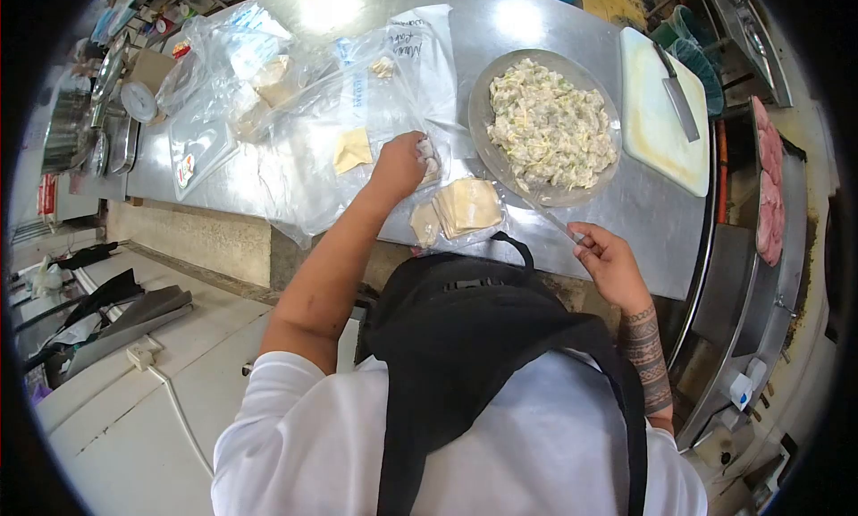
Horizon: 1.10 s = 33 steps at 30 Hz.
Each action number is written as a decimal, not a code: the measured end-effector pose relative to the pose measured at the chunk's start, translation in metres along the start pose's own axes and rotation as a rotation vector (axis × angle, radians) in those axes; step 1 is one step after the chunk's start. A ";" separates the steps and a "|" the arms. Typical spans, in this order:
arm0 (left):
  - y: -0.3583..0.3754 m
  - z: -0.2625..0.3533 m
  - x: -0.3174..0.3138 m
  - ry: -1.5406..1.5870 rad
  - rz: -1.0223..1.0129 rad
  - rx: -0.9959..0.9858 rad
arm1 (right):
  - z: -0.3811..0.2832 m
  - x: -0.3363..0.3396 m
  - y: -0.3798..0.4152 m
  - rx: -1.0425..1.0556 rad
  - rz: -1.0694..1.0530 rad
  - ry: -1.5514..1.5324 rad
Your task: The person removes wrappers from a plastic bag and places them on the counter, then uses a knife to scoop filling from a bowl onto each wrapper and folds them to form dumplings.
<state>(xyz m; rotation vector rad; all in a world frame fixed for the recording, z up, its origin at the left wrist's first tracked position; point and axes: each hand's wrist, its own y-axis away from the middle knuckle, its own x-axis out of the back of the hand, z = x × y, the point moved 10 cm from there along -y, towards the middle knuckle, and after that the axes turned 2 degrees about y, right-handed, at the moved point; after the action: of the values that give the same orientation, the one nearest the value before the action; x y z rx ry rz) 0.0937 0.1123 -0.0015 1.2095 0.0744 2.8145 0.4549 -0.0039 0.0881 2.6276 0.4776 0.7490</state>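
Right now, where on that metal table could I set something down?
The table is bare beyond the bowl, between the lettered plastic and the cutting board, and nearer, between bowl, board and right hand. It's crowded around the left hand, with plastic bags and stacked pale squares.

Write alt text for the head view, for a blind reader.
A person's right hand holds a slim utensil beside a bowl of chopped mixture; the left hand is at pale lumps near stacked square wrappers on a metal table. A knife lies on a cutting board.
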 end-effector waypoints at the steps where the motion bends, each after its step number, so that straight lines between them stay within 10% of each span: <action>1: 0.001 0.003 0.000 -0.005 -0.007 0.012 | 0.000 -0.001 -0.001 0.005 -0.003 0.000; 18: 0.065 0.009 0.037 -0.014 0.387 0.002 | -0.045 -0.158 -0.100 0.359 -0.094 0.422; 33: 0.141 0.079 -0.040 0.130 0.053 -0.366 | -0.035 -0.136 -0.098 0.246 0.020 0.052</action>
<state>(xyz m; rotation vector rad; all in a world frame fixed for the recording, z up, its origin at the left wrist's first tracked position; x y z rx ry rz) 0.1709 -0.0307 0.0341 0.9587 -0.4503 2.7782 0.3050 0.0349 0.0153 2.8484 0.5938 0.8131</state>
